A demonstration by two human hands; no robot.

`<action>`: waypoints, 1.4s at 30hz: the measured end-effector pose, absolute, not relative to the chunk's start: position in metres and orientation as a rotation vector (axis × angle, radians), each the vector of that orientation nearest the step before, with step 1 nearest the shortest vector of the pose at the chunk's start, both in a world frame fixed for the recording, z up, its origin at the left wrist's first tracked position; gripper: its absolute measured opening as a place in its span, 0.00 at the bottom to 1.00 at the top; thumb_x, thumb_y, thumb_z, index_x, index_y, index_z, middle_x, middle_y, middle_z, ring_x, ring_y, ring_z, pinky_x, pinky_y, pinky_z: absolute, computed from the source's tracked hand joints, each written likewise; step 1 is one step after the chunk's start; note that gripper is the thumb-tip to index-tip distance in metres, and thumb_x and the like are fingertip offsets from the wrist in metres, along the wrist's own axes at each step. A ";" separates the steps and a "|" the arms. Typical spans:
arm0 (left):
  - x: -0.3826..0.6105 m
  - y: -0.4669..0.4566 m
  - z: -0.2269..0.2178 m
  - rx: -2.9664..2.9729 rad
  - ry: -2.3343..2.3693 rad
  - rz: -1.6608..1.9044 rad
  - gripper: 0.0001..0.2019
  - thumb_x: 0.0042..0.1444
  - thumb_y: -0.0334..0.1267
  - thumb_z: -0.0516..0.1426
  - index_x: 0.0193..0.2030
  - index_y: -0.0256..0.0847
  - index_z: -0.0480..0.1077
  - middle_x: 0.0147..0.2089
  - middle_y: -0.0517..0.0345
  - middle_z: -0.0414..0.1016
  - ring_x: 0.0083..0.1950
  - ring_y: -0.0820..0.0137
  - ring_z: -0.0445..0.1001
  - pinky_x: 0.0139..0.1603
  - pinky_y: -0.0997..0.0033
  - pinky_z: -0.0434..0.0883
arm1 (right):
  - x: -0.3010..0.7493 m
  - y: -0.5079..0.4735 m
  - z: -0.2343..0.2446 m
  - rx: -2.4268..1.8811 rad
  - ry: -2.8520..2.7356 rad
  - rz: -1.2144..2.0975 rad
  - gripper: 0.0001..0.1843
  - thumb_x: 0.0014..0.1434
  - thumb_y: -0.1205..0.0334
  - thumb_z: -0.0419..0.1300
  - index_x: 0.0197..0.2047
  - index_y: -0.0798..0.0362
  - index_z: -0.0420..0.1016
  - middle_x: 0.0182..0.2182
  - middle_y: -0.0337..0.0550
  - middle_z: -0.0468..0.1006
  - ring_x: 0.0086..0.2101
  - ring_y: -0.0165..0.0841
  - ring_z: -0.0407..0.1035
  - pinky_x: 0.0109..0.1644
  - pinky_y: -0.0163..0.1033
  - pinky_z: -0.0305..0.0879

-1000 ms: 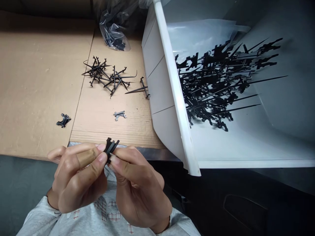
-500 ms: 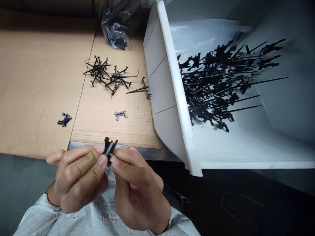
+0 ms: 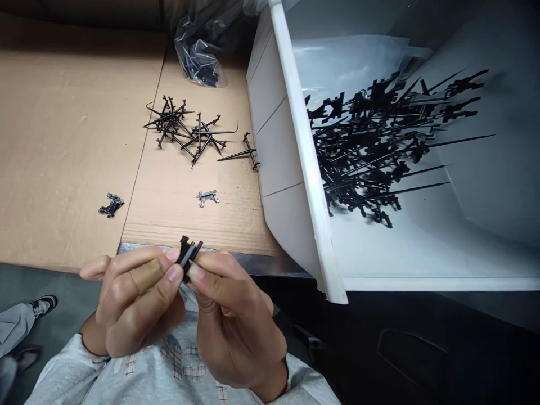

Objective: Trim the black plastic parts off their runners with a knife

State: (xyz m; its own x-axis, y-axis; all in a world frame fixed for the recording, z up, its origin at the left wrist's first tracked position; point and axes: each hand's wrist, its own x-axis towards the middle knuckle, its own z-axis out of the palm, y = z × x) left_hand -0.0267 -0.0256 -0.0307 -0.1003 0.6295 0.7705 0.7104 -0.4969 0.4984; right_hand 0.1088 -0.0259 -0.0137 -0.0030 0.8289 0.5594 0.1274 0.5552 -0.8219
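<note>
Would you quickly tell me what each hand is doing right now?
Left hand: closed, pinching the small black clip.
Right hand: closed, pinching the same clip from the other side.

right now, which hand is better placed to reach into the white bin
Right, probably. The right hand sits nearer the white bin, which stands on that side; the left hand would have to cross over. Both pinch the small black part, so one must let go.
</note>
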 end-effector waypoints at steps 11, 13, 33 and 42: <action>-0.009 -0.012 -0.027 -1.872 -1.522 -1.871 0.10 0.61 0.26 0.64 0.31 0.44 0.72 0.30 0.66 0.81 0.27 0.71 0.78 0.26 0.64 0.71 | 0.108 -0.015 -0.016 -0.841 -1.115 1.001 0.06 0.70 0.68 0.63 0.46 0.47 0.76 0.31 0.37 0.76 0.32 0.30 0.75 0.32 0.33 0.74; -0.008 -0.013 -0.026 -1.895 -1.558 -1.867 0.10 0.63 0.27 0.63 0.33 0.45 0.73 0.30 0.64 0.81 0.28 0.70 0.78 0.27 0.63 0.72 | 0.107 -0.011 -0.018 -0.826 -1.092 1.111 0.06 0.69 0.60 0.67 0.47 0.46 0.74 0.32 0.37 0.76 0.32 0.30 0.74 0.31 0.32 0.73; -0.010 -0.019 -0.037 -2.040 -1.513 -1.983 0.08 0.67 0.27 0.63 0.45 0.47 0.77 0.36 0.61 0.82 0.33 0.68 0.78 0.33 0.60 0.68 | 0.105 -0.007 -0.014 -0.979 -0.960 1.295 0.07 0.68 0.56 0.67 0.43 0.46 0.74 0.34 0.36 0.76 0.29 0.28 0.72 0.30 0.34 0.72; -0.031 -0.016 -0.042 -2.176 -1.608 -1.641 0.11 0.62 0.22 0.65 0.42 0.44 0.76 0.37 0.60 0.85 0.39 0.65 0.80 0.42 0.59 0.71 | 0.113 -0.006 -0.026 -1.057 -1.027 1.284 0.02 0.68 0.62 0.65 0.42 0.47 0.75 0.32 0.35 0.76 0.27 0.25 0.69 0.31 0.32 0.71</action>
State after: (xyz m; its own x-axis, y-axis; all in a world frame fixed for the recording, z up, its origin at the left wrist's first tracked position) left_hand -0.0311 -0.0164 -0.0421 -0.0541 0.7106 0.7015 0.6866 -0.4836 0.5428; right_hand 0.1134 -0.0056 -0.0265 0.0273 0.9996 -0.0008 -0.2182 0.0051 -0.9759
